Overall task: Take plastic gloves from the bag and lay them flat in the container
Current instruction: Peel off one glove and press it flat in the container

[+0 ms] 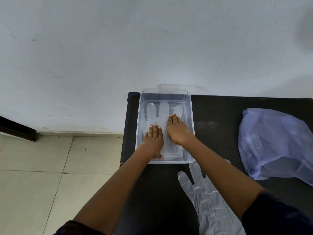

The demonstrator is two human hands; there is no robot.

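A clear plastic container stands on the black table near its far left corner. Inside it lies a see-through plastic glove, fingers pointing away from me. My left hand and my right hand both rest palm down on that glove, fingers stretched out flat. A second clear glove lies on the table in front of the container, partly under my right forearm. The pale blue plastic bag sits crumpled at the right.
A clear lid leans behind the container against the white wall. The table's left edge drops to a tiled floor. A dark baseboard or frame runs at the far left.
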